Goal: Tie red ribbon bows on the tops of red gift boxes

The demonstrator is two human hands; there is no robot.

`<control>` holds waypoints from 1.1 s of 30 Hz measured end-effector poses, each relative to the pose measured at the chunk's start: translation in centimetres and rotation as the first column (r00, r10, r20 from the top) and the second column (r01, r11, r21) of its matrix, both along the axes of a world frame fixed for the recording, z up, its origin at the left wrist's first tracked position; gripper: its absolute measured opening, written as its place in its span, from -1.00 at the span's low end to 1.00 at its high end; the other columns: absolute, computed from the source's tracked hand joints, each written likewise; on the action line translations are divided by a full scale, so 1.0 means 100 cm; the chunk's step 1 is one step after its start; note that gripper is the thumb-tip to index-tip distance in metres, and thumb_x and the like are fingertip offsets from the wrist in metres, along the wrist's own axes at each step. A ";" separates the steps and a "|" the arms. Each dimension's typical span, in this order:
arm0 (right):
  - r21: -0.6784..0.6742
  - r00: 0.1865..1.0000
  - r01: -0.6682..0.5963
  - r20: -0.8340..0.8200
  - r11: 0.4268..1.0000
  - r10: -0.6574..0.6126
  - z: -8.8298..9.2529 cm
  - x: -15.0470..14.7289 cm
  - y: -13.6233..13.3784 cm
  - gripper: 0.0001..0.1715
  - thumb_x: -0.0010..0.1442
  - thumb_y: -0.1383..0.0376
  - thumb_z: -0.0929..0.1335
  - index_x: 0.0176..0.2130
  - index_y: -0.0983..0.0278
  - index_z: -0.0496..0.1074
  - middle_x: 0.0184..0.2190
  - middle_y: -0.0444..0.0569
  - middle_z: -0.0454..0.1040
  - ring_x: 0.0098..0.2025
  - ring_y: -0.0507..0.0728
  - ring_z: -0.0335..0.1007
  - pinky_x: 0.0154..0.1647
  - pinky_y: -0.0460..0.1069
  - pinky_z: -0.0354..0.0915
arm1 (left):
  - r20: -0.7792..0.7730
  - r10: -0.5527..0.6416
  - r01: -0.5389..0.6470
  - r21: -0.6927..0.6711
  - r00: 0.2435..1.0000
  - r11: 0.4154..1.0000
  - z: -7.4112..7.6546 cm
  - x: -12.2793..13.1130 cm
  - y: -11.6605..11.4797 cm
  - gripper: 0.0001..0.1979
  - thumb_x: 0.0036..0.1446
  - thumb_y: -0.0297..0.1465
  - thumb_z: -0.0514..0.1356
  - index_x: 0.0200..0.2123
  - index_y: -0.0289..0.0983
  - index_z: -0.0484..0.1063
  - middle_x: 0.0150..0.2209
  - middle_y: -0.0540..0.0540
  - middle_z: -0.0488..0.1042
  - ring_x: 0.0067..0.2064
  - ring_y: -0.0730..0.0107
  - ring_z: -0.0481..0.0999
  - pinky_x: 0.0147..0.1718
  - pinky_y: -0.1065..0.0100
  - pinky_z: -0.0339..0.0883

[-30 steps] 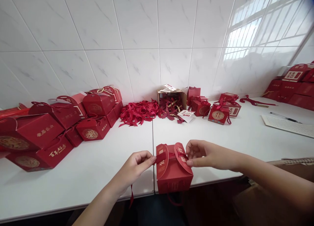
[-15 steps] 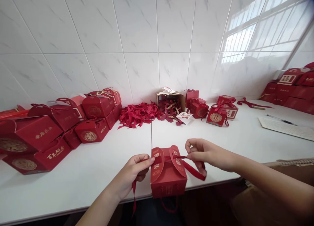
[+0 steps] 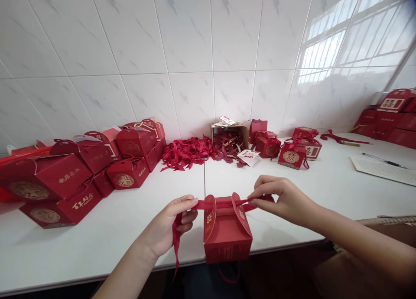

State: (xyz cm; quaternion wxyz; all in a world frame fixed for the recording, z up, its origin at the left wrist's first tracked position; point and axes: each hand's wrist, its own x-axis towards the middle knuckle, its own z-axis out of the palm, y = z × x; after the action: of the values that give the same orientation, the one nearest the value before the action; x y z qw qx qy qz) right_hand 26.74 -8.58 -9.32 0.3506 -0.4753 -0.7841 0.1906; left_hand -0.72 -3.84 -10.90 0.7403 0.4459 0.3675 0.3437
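A red gift box with two rounded flaps stands at the table's front edge between my hands. A red ribbon passes through slots in both flaps and stretches out to either side. To the left of the box, my left hand is closed on one end, its tail hanging below the fingers. My right hand pinches the ribbon just off the right flap. A thin red cord loop hangs under the box's front.
Stacked red boxes fill the table's left. Behind lie a heap of ribbons, a carton of scraps and small tied boxes. A pen rests on a notebook at right. A cardboard box stands at front right.
My left hand has moved away from the left flap, drawing the ribbon out straight. My right hand has pinched the ribbon's right side, whose hanging loop is now taken up.
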 end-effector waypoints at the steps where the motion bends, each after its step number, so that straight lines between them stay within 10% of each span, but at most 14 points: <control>1: 0.127 1.000 0.018 0.014 0.992 -0.020 0.000 0.000 0.000 -0.86 0.14 0.31 0.33 -0.34 0.25 0.52 -0.41 -0.05 0.38 -0.45 0.02 0.29 -0.50 -0.09 0.19 | -0.001 0.033 -0.033 -0.016 0.999 0.999 0.003 0.001 -0.001 -0.73 0.02 -0.38 0.24 -0.56 -0.29 0.18 -0.60 0.11 0.02 -0.56 0.60 -0.03 -0.64 0.51 -0.21; 6: 0.464 0.940 -0.042 0.318 0.885 -0.122 -0.001 -0.002 -0.004 -0.76 0.13 0.50 0.20 -0.47 0.28 0.34 -0.53 -0.07 0.31 -0.48 0.04 0.18 -0.50 -0.06 0.10 | -0.058 0.108 -0.111 -0.059 0.992 0.992 0.006 0.004 -0.003 -0.74 0.02 -0.32 0.23 -0.56 -0.30 0.22 -0.61 0.11 0.02 -0.57 0.60 -0.05 -0.64 0.49 -0.24; 14: 0.047 0.688 -0.190 0.719 0.981 0.099 -0.014 -0.002 -0.001 -0.76 0.02 0.57 0.23 -0.46 0.26 0.35 -0.46 -0.08 0.40 -0.41 0.06 0.27 -0.40 -0.06 0.14 | -0.445 0.044 0.066 0.230 0.895 0.971 -0.031 -0.011 0.009 -0.61 0.03 -0.15 0.19 -0.59 -0.26 0.12 -0.62 0.14 0.00 -0.57 0.56 -0.07 -0.60 0.48 -0.19; 21: -0.121 0.687 0.072 0.726 0.990 0.039 -0.002 -0.003 -0.013 -0.76 0.10 0.20 0.34 -0.34 0.29 0.53 -0.28 0.15 0.46 -0.25 0.27 0.38 -0.36 0.05 0.22 | -0.467 0.604 -0.085 0.742 0.646 0.665 -0.044 -0.026 -0.002 -0.70 0.02 -0.11 0.17 -0.46 -0.20 0.23 -0.41 0.03 0.27 -0.35 0.34 0.27 -0.40 0.41 0.14; 25: -0.385 0.876 0.017 0.451 0.923 0.172 -0.006 -0.004 -0.017 -0.66 0.19 0.28 0.21 -0.33 0.24 0.55 -0.40 0.07 0.52 -0.41 0.19 0.41 -0.38 0.05 0.24 | -0.582 0.265 0.142 0.560 0.769 0.816 -0.029 -0.020 -0.029 -0.62 0.15 -0.12 0.06 -0.58 -0.22 0.32 -0.56 0.02 0.27 -0.44 0.34 0.26 -0.41 0.41 0.11; 29: -0.508 0.999 -0.031 0.020 0.861 0.047 -0.018 -0.012 -0.012 -0.57 0.06 0.36 0.23 -0.09 0.17 0.47 -0.15 0.02 0.49 -0.17 0.18 0.40 -0.24 0.04 0.28 | -0.482 0.202 0.016 0.410 0.853 0.912 -0.024 -0.012 -0.033 -0.69 0.12 -0.08 0.11 -0.30 -0.16 0.48 -0.56 0.02 0.34 -0.47 0.37 0.28 -0.44 0.44 0.12; 33: -0.668 0.815 -0.074 -0.468 0.741 -0.340 -0.014 -0.023 -0.007 -0.69 0.10 0.21 0.23 -0.21 0.24 0.44 -0.13 0.07 0.41 -0.23 0.15 0.38 -0.34 0.01 0.31 | -0.131 0.136 -0.136 0.011 0.982 0.991 -0.015 -0.010 -0.014 -0.64 0.15 -0.05 0.06 -0.29 -0.21 0.42 -0.48 0.02 0.40 -0.57 0.52 0.24 -0.58 0.48 0.13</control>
State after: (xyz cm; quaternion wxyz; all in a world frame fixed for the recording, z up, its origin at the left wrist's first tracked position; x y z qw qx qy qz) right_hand 24.45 -9.26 -10.67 0.3883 -0.5470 -0.4881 0.5583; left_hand -1.73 -5.27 -12.44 0.6889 0.4421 0.4447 0.3635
